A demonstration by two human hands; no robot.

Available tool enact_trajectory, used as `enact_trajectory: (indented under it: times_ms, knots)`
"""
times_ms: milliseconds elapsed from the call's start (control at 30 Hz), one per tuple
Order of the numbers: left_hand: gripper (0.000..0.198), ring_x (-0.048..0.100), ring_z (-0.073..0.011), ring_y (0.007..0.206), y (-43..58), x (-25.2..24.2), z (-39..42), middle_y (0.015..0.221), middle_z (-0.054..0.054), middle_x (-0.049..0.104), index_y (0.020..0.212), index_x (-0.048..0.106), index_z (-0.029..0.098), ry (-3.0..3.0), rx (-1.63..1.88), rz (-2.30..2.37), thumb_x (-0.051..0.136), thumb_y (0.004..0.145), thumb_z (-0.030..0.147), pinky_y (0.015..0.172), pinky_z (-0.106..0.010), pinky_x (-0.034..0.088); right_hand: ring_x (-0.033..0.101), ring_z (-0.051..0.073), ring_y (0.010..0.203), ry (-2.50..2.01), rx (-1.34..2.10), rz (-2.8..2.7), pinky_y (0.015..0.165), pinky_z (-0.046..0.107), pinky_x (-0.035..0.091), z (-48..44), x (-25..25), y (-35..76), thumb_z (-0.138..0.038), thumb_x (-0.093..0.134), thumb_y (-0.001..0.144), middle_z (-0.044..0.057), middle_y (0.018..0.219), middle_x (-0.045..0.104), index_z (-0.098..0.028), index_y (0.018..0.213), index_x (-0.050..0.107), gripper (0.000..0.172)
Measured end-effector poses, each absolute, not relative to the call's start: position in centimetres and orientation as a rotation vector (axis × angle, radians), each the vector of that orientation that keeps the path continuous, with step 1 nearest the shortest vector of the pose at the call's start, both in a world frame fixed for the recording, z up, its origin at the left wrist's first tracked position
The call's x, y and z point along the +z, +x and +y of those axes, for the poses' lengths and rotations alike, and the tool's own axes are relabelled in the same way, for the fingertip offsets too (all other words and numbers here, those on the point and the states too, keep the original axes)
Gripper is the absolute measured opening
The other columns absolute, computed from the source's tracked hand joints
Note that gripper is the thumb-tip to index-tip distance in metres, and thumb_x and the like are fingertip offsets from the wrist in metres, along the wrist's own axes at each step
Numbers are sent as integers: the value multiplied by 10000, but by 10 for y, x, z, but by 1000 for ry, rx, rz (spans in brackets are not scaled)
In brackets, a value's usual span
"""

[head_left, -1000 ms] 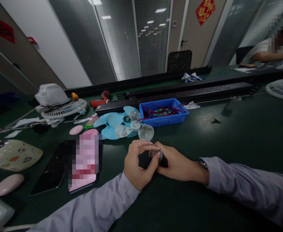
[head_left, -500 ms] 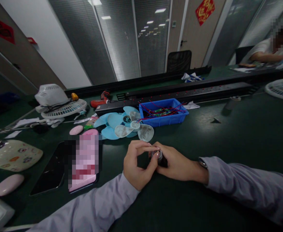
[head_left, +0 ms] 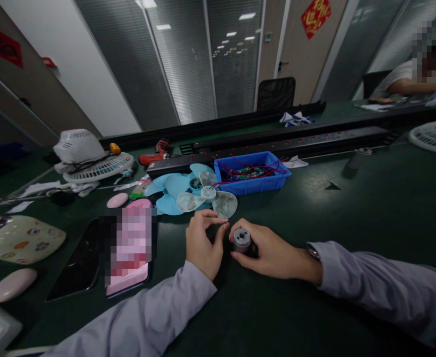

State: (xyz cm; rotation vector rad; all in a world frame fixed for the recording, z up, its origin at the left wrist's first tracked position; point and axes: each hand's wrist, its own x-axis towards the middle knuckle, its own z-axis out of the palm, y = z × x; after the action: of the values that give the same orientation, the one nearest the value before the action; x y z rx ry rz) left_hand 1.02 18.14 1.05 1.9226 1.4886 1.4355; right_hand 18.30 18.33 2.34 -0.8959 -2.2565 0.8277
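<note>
My right hand (head_left: 264,250) is wrapped round a small cylindrical metal motor (head_left: 242,238), which stands upright with its round end face up. That face has a dark centre hole and smaller holes around it. Just left of the motor is my left hand (head_left: 205,243), apart from it, thumb and fingertips brought close together in a pinch. Whether anything tiny sits between those fingertips I cannot make out. Beyond the hands lie light blue fan blades (head_left: 176,186) and a greyish, stained fan blade (head_left: 225,204).
A blue bin (head_left: 257,187) holds red wires and green circuit boards. Left are a pink-screened phone (head_left: 132,248), a black tablet (head_left: 78,263) and a white fan (head_left: 80,146). Another metal cylinder (head_left: 359,158) and a dark flat piece (head_left: 332,186) lie right. A person sits far right.
My left hand has drawn back to the left, off the top of the motor, so its end face now shows. My right hand has stayed round the motor.
</note>
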Motion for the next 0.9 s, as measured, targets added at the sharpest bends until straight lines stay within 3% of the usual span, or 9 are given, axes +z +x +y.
enact_trajectory:
  times_ms: [100, 233, 500, 900]
  knots:
    - [260, 656, -243, 834, 6, 6, 187, 791, -10, 719, 920, 515, 224, 2006, 1222, 1568, 662, 762, 79, 749, -419, 475, 603, 194, 851, -905, 835, -2249, 725, 311, 492, 183, 24, 183, -199, 633, 796, 49, 969, 612, -193, 1023, 498, 264]
    - [226, 642, -225, 773, 5, 5, 187, 763, -1, 709, 874, 542, 225, 2058, 1213, 1571, 658, 754, 72, 691, -373, 465, 600, 196, 844, -915, 827, -2249, 729, 319, 491, 183, 24, 183, -207, 636, 794, 47, 956, 612, -191, 1021, 497, 266]
    - [151, 681, -187, 827, 13, 14, 174, 833, -12, 674, 823, 514, 213, 1938, 1698, 1231, 652, 812, 153, 766, -352, 506, 593, 193, 834, -859, 803, -2253, 721, 317, 490, 184, 21, 183, -190, 631, 793, 42, 941, 597, -194, 998, 493, 248]
    - [169, 604, -178, 815, 12, 21, 170, 828, 2, 707, 846, 530, 228, 2191, 1561, 1063, 637, 813, 100, 746, -338, 481, 577, 190, 821, -863, 780, -2280, 732, 326, 483, 186, 19, 183, -165, 590, 791, 38, 910, 575, -192, 949, 509, 179]
